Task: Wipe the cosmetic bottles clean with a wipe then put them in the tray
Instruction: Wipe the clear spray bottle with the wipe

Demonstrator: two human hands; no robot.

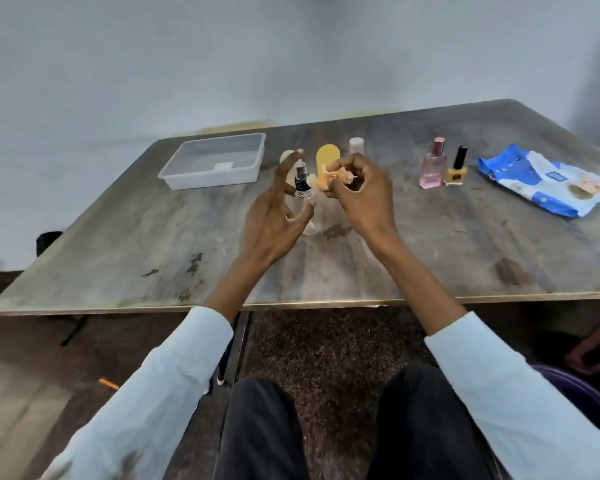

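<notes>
The clear spray bottle (303, 199) with its black pump stands on the table (430, 244), just behind my left hand (274, 216), whose fingers spread straight around it without clearly gripping. My right hand (362, 192) has its fingers curled tight on the crumpled orange wipe (333, 178). The clear tray (215, 161) sits to the far left.

Head view; faces forward-down, near, over table (430, 258) edge

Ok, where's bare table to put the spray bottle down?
Bare table lies front-left, below the tray, and front-right, below the pink bottle and wipes pack. It's crowded mid-table around the yellow bottle, spray bottle and both hands.
</notes>
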